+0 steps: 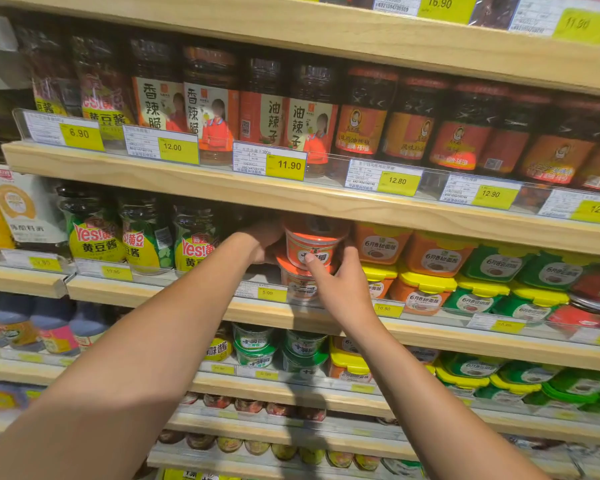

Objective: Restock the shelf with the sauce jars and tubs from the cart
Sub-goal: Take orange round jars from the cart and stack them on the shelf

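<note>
An orange-lidded sauce tub [312, 245] sits on top of a second orange tub [297, 284] on the wooden shelf [194, 308] in the middle of the head view. My left hand [262, 245] reaches into the shelf and grips the upper tub's left side, its fingers partly hidden behind the tub. On the tub's right front, my right hand [340, 284] holds it with the thumb pressed on the label. No cart is in view.
Jars of yellow bean sauce [94, 233] stand left of the tubs, with a gap between them. Square orange, yellow-lidded and green tubs [430, 271] are stacked to the right. Chili oil jars [274, 109] fill the shelf above; green tubs [257, 344] sit on the shelf below.
</note>
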Available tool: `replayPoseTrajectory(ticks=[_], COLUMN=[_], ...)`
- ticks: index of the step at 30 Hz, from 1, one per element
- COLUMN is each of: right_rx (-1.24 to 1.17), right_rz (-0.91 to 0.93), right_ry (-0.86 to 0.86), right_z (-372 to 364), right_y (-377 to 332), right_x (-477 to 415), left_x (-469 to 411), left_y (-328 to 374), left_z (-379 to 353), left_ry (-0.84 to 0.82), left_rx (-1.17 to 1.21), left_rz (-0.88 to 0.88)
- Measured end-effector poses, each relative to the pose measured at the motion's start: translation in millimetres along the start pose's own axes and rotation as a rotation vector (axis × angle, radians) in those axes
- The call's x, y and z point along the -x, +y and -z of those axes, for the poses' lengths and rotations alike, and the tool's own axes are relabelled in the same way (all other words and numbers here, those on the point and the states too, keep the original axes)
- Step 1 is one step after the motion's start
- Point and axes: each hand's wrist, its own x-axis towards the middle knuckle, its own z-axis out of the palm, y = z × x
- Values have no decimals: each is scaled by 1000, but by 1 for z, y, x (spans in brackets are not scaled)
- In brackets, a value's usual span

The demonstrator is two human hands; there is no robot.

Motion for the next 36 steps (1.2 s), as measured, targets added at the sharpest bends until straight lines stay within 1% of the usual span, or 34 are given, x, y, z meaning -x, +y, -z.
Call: replayPoseTrajectory(ticks=[2, 4, 7, 10, 12, 16, 20, 23, 28, 34, 36], right_rx=[33, 56, 79, 83, 97, 117, 141, 142, 132, 98, 83], right_rz=[9, 28, 51, 41, 32, 37, 61, 78, 104, 117, 104], right_ry=[13, 17, 14, 12, 17, 20, 21, 14, -2, -3, -9], right_z=[0, -1, -1, -2, -3, -3, -5, -7, -8, -9, -9], right_y=[1, 1, 4, 8, 9, 10, 12, 12, 15, 18, 18], right_x=[-2, -4, -7, -8, -9, -12, -12, -12, -11, -13, -11], left_x=[-12, -18, -25, -27, -21, -16, -33, -25, -3, 26, 34], left_y=[-5, -7, -6, -5, -1, 0, -10, -10, -8, -16, -21], left_z=[6, 8, 9, 7, 2, -2, 4, 2, -4, -11, -12], left_ry=[-107, -144, -163, -157, -150, -159, -171, -124, 72, 131, 156], left_rx=[60, 114, 140, 106, 51, -37, 35, 71, 133, 309, 329], left_rz=[10, 2, -12, -47, -61, -151, -163, -147, -94, -83, -78])
